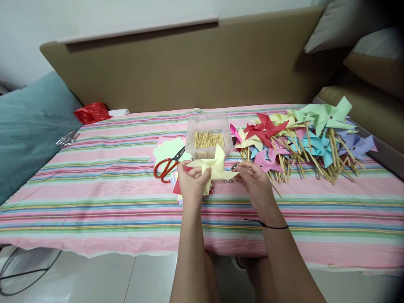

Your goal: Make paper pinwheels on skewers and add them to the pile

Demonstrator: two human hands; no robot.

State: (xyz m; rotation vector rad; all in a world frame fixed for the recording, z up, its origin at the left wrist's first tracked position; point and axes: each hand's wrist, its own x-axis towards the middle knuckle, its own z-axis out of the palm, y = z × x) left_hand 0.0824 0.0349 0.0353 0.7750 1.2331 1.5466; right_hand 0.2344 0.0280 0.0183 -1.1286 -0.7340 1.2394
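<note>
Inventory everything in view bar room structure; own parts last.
Folded paper pinwheel: 1, pale yellow, held, centre
Small shiny pieces: uncountable, silvery, centre
Rectangular plastic box: 1, clear, centre
Thin wooden sticks: many, tan, boxed
Paper sheets: several, mixed, centre
Metal scissors: 1, red-handled, on sheets
Stick-mounted paper pinwheels: many, multicoloured, right
Crumpled plastic bag: 1, red, left
Flat oblong item: 1, white, beside bag
Crinkled items: uncountable, silvery, left
Striped fabric cloth: 1, multicoloured, underneath
Sofa backrest: 1, brown, behind
Plush cushion: 1, teal, left
Pillows: 2+, grey and brown, upper right
Thin frame: 1, black, lower left
Cord: 1, black, right wrist
Left hand: 1, centre
Right hand: 1, centre
Legs: 2, shadowed, bottom
</note>
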